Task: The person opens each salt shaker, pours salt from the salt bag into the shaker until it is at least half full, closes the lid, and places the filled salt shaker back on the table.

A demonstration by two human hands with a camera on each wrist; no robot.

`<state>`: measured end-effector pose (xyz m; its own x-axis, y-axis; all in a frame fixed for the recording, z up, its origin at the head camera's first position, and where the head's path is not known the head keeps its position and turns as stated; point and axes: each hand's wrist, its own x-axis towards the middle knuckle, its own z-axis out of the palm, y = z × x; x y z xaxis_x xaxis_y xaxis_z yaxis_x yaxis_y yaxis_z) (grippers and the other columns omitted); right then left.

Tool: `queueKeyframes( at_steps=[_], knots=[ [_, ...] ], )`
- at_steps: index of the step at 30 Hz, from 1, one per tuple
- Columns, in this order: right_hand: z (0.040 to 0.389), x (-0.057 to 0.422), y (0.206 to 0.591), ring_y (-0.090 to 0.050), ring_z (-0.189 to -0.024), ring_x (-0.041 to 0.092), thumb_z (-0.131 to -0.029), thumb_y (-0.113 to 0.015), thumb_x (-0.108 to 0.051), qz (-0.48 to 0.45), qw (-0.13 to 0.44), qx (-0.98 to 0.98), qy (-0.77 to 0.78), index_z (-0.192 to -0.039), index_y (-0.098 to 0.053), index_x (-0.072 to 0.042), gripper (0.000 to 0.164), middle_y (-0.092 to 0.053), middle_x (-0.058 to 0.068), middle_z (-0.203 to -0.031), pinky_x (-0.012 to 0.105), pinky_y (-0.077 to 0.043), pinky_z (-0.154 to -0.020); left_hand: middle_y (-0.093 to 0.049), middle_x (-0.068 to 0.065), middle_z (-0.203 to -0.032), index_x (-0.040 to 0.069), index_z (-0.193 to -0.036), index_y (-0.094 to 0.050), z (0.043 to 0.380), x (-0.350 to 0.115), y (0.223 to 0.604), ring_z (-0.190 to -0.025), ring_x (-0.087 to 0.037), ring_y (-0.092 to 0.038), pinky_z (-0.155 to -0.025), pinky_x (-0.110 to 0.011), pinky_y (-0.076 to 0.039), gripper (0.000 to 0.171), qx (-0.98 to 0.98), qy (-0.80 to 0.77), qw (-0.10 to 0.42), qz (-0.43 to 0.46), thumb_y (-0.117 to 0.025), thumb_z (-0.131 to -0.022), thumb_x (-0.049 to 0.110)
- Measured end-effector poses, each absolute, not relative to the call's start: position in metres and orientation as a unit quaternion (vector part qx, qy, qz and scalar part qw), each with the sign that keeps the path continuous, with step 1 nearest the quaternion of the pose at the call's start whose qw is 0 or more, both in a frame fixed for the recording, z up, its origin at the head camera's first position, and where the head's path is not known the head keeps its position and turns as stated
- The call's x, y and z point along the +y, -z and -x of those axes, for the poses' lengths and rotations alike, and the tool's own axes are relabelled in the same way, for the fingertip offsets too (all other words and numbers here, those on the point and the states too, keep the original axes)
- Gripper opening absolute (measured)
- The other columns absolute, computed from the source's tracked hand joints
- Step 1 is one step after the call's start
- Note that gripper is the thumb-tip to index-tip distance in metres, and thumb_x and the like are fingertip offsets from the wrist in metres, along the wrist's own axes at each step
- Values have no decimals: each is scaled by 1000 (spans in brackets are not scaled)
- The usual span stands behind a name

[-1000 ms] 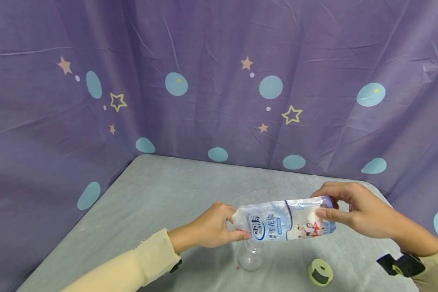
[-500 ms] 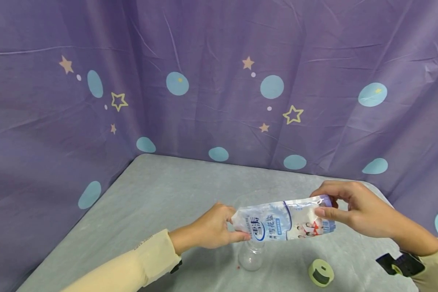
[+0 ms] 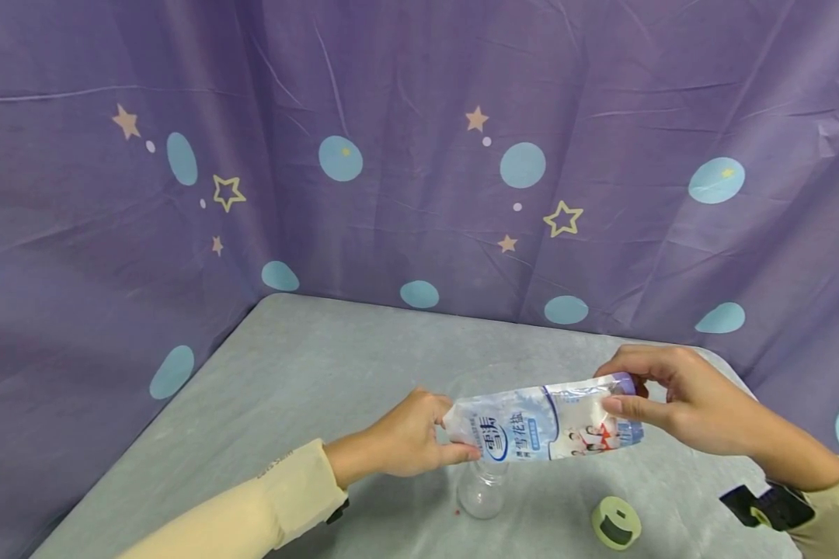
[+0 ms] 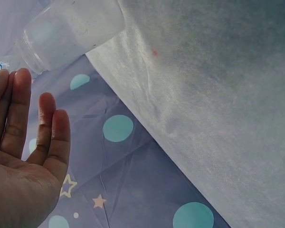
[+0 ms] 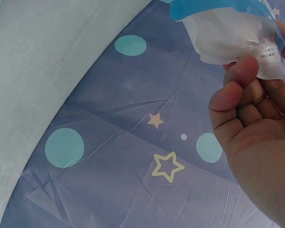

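Observation:
A printed plastic bag of salt [image 3: 517,425] lies tilted between both hands, its left end lower, above a clear bottle [image 3: 481,497] on the table. My left hand [image 3: 407,433] pinches the bag's left end at the bottle's mouth, thumb in front. At the other end, my right hand [image 3: 692,404] grips the bag, thumb on the printed face. In the left wrist view the bottle [image 4: 71,35] looks hazy, with small specks on its wall. The right wrist view shows white contents in the bag [image 5: 223,35]. The bag hides the bottle's mouth in the head view.
A round light-green lid [image 3: 616,523] lies on the grey table [image 3: 363,349], right of the bottle. A tiny red speck sits beside the bottle. A purple patterned curtain [image 3: 405,93] hangs behind and left of the table.

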<state>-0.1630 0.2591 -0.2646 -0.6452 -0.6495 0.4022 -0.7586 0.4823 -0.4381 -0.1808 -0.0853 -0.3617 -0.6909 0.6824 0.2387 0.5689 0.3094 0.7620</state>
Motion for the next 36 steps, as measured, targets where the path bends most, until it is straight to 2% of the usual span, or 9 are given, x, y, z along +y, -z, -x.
queueKeyframes(
  at_steps=[13,20,36],
  knots=[
    [163,254,261,-53,-68,5,-86,-79,1,-424,107,-851,-292,-101,-72,-27,33,-62,-14,-83,21,-42,-55,-77,8,-101,9,-108,-79,179,-87,363,-89,2,-69,-73,-20,-57,21,805,-446,71,-384,-83,-87,12],
    [162,250,257,-53,-68,3,-86,-80,-1,-418,113,-854,-289,-99,-72,-31,34,-60,-19,-82,20,-43,-56,-77,8,-99,8,-108,-79,178,-88,363,-87,3,-69,-71,-21,-57,21,805,-448,74,-381,-83,-87,12],
    [161,245,251,-55,-71,2,-85,-81,1,-426,122,-851,-282,-99,-72,-31,36,-61,-21,-83,20,-44,-58,-78,6,-98,10,-110,-77,178,-87,362,-84,3,-68,-68,-20,-56,23,806,-443,71,-385,-83,-87,14]
  ],
)
